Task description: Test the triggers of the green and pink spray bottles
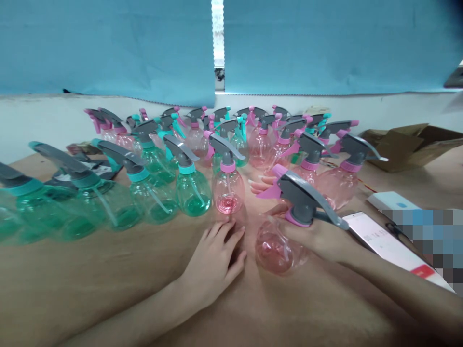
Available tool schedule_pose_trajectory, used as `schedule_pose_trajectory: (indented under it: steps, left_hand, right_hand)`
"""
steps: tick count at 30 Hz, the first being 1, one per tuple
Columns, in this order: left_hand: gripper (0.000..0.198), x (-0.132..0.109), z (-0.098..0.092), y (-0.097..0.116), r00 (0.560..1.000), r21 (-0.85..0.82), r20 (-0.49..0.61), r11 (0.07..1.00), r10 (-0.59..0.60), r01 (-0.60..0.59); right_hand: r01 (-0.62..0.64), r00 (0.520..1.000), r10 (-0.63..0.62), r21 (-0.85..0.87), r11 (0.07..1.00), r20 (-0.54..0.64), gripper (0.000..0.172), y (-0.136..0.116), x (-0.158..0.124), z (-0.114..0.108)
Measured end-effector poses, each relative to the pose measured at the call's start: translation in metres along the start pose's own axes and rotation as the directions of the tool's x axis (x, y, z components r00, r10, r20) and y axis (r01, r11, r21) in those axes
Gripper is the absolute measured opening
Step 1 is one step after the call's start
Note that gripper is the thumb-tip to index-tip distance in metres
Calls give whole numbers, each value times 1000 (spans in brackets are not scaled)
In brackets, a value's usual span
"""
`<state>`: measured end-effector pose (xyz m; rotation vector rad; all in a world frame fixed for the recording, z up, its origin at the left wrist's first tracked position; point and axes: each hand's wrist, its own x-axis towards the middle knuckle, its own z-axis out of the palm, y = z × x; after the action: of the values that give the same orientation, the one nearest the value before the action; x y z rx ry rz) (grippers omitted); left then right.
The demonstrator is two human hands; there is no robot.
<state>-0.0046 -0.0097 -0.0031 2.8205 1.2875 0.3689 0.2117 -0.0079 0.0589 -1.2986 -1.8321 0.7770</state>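
Note:
My right hand (318,236) is wrapped round the neck of a pink spray bottle (277,248) with a grey trigger head and pink nozzle; the bottle stands on the brown table (108,284) just in front of me. My left hand (213,260) lies flat on the table to the left of that bottle, fingers spread, holding nothing. Right behind my left hand stands another pink spray bottle (227,190), with a green spray bottle (193,190) at its left.
Several green and pink spray bottles stand in rows across the table's back and left. A phone (390,248) lies at the right beside my forearm. A white box (392,200) and a brown cardboard box (408,144) sit at the right. Blue curtains hang behind.

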Motion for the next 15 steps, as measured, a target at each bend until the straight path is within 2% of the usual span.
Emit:
schedule_pose_trajectory:
  steps: [3, 10, 15]
  left_hand:
    - [39, 1, 0, 0, 1000, 3, 20, 1000, -7, 7]
    - [39, 0, 0, 0, 1000, -5, 13, 1000, -2, 2]
    - [40, 0, 0, -1, 1000, -2, 11, 1000, 6, -6]
  right_hand:
    - [-29, 999, 29, -3, 1000, 12, 20, 0, -1, 0]
    - [-14, 998, 13, 12, 1000, 64, 14, -4, 1, 0]
    - [-42, 999, 42, 12, 999, 8, 16, -6, 1, 2]
